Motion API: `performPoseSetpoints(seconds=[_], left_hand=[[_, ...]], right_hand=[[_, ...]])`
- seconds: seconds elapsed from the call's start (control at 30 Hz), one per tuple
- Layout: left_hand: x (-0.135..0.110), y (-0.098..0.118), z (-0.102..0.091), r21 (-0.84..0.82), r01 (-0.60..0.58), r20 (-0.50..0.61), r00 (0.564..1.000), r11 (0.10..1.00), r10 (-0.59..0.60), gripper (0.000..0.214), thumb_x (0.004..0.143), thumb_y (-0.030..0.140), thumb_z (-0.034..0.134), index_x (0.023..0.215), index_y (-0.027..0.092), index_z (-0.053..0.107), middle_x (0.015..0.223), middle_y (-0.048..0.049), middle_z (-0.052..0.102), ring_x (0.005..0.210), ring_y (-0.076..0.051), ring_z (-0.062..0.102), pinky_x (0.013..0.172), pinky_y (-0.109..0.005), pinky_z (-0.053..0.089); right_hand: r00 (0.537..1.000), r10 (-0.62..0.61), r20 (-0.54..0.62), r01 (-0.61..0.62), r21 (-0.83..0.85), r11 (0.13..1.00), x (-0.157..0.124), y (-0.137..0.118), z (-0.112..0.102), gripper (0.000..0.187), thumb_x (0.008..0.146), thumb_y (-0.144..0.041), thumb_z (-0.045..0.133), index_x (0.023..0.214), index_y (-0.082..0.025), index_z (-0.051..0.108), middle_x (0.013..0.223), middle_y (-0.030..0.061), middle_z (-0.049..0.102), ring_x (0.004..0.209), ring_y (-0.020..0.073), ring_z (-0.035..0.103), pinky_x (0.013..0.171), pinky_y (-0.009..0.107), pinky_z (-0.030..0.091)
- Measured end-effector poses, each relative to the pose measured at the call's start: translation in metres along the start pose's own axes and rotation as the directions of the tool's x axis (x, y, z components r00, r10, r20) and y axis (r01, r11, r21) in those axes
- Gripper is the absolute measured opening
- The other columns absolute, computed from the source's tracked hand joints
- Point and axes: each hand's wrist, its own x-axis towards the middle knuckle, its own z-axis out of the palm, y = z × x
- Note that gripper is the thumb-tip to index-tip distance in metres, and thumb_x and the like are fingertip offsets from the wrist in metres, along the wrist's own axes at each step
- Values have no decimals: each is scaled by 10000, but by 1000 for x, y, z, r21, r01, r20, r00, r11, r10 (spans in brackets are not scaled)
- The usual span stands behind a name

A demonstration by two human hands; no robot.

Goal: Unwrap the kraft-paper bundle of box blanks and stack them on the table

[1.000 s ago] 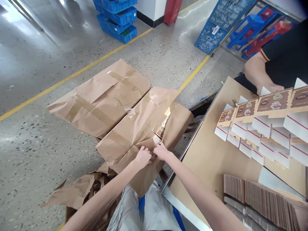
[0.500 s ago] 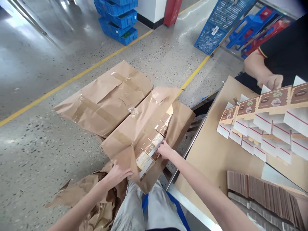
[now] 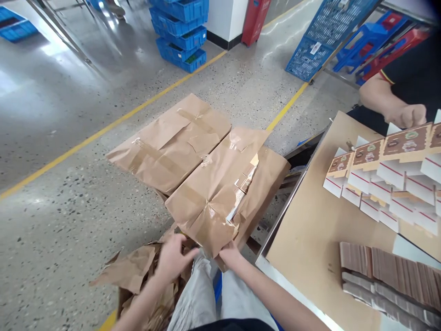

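A brown paper-wrapped package (image 3: 193, 188) lies in front of me, its top torn in a long slit. Printed cardboard (image 3: 244, 183) shows through that tear. At the package's near corner, my right hand (image 3: 230, 255) is closed on the wrapping's edge, with its fingertips partly hidden by the paper. My left hand (image 3: 175, 258) is just off the near left edge, thumb and fingers apart, holding nothing. A second wrapped package (image 3: 161, 151), taped across the top, sits against the first on its far left side.
Crumpled brown paper (image 3: 134, 271) fills a container at lower left. On the table (image 3: 303, 220) at right stand folded printed boxes (image 3: 368, 151) and a stack of flat cardboard pieces (image 3: 389, 271). A co-worker's hand (image 3: 411, 115) is behind the boxes. Blue crates (image 3: 188, 39) stand farther back.
My right hand has moved from the tear down to the near corner. My left hand has let go of the paper flap, which now lies over the near part of the opening.
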Motion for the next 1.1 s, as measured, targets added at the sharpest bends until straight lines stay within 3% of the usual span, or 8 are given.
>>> performPoseSetpoints(seconds=[0.13,0.2,0.27,0.43,0.63,0.73,0.9,1.1], left_hand=[[-23,55,89,-48,90,20,996,995,-89,420,778,512,635,944,130,584,992,-71,610,901,-176,589,796,-365,506],[-24,66,115,-85,120,-25,992,989,-123,364,829,472,589,953,129,580,993,-69,602,923,-179,583,816,-376,504],[-22,64,128,-139,123,-67,989,983,-134,323,857,437,564,954,129,579,996,-65,597,926,-174,581,819,-376,507],[-24,56,144,-291,87,-152,979,953,-135,291,837,358,615,1014,130,578,1090,-76,593,1033,-199,575,870,-401,512],[-16,73,160,-393,213,-237,917,894,-322,347,856,318,594,1149,140,544,1164,-93,571,1098,-226,559,903,-436,510],[-9,78,160,-385,231,-231,913,894,-336,426,835,348,621,1197,147,521,1236,-109,538,1136,-246,538,916,-452,504],[-10,76,158,-331,238,-181,934,913,-309,434,868,340,582,1247,151,489,1220,-110,555,999,-196,601,819,-384,551],[-16,69,153,-183,253,-104,956,950,-274,303,904,345,523,1117,133,566,1118,-88,608,943,-168,622,749,-329,561]], right_hand=[[991,44,123,-38,-55,998,-9,4,4,216,920,-293,597,1091,-164,627,1136,70,649,999,208,639,875,429,528],[986,48,159,-38,-66,997,-14,6,4,203,921,-293,595,1067,-157,634,1111,66,658,994,206,641,877,433,525],[982,47,182,-36,-65,997,-17,7,3,192,927,-296,585,1054,-163,638,1098,61,663,981,201,644,875,428,525],[982,17,186,-16,-8,1000,-17,5,2,201,923,-307,591,1053,-160,637,1089,55,665,983,203,643,884,440,516],[989,96,115,-96,-6,995,-35,-1,14,181,925,-301,585,1020,-159,646,1080,53,668,1010,209,632,909,453,499],[989,123,87,-122,-13,992,-46,-4,21,171,929,-292,580,1017,-161,648,1087,52,667,1033,212,624,922,456,490],[976,182,119,-177,-55,983,-39,-14,23,262,914,-348,596,1089,-155,624,1112,66,657,1033,226,626,921,472,488],[965,187,185,-177,-72,982,-26,-31,19,254,909,-314,609,1120,-174,618,1166,73,641,1073,235,610,929,473,488]])
